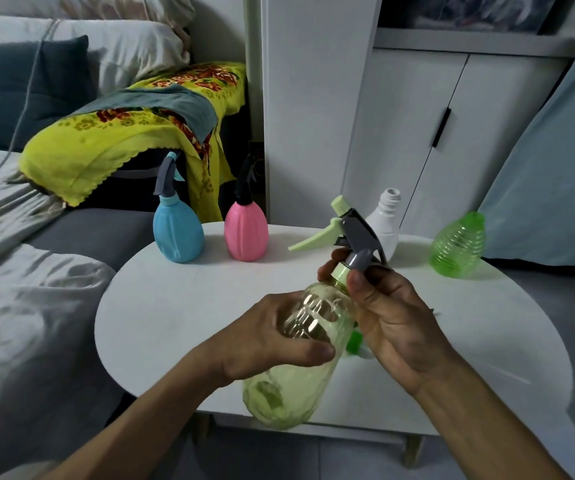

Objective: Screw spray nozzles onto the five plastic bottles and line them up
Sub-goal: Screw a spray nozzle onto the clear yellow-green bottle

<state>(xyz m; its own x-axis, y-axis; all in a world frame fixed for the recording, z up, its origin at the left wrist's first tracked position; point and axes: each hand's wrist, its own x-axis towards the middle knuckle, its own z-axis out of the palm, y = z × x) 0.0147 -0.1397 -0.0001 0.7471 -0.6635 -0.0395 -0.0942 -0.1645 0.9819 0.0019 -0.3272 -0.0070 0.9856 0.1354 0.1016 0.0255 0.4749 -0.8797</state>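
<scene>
Above the bench, near its front edge, my left hand grips the pale green bottle while my right hand's fingers pinch the nozzle collar, so I should twist squarely, bottle held steady.

Yellow floral cloth, white cabinet
</scene>
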